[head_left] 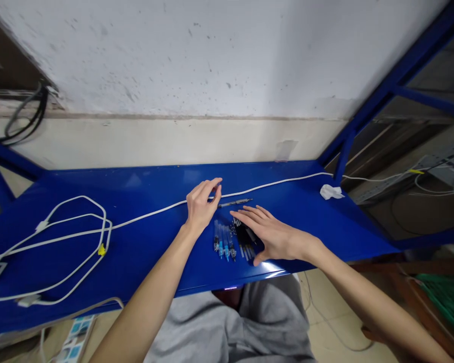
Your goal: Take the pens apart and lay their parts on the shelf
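Note:
My left hand is above the blue table with its fingers curled toward the thumb. A small dark bit shows between the fingertips, too unclear to name. Just right of it lies a pen with a clear barrel and a grey end. My right hand is spread, palm down, over a group of black and grey pen parts, partly covering them. Between my two hands, several clear pen barrels with blue or black tips lie side by side, tips toward me.
A white cable crosses the blue table behind my hands and loops at the left, with a yellow tag. Crumpled white tissue lies at the right. Blue frame posts and a wall stand behind.

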The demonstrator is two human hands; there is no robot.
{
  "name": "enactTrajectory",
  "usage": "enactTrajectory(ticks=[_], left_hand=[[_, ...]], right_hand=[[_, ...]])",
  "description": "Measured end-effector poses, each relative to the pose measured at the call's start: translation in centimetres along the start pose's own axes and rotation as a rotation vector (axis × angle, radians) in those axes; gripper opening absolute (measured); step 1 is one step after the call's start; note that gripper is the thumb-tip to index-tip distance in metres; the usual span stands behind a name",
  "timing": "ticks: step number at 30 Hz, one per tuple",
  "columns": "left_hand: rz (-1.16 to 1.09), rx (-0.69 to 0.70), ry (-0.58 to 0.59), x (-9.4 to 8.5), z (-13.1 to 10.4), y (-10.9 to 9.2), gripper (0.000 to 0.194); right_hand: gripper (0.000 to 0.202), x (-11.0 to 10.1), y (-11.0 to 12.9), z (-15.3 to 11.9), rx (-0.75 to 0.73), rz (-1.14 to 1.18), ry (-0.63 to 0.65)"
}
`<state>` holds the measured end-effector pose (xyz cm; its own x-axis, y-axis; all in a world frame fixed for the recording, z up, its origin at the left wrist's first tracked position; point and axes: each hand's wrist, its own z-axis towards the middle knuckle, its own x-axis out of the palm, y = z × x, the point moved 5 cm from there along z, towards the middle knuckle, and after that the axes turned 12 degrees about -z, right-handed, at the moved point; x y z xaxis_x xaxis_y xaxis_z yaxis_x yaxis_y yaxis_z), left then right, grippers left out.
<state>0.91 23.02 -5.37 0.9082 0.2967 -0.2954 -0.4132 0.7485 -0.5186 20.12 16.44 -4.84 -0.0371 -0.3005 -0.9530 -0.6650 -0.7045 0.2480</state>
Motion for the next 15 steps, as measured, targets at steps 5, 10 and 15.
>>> enactTrajectory(ticks=[5,10,15], left_hand=[[-0.004,-0.005,0.007,0.1,-0.1,0.0,0.022],[-0.017,-0.016,-0.001,0.0,-0.1,0.1,0.022],[-0.052,-0.022,0.006,0.0,0.0,0.0,0.023]], right_hand=[[0.131,0.6,-0.3,-0.2,0.022,-0.005,0.034],[0.129,0.0,-0.4,0.3,0.000,0.044,-0.047],[0.129,-0.9,-1.5,0.3,-0.075,0.221,-0.108]])
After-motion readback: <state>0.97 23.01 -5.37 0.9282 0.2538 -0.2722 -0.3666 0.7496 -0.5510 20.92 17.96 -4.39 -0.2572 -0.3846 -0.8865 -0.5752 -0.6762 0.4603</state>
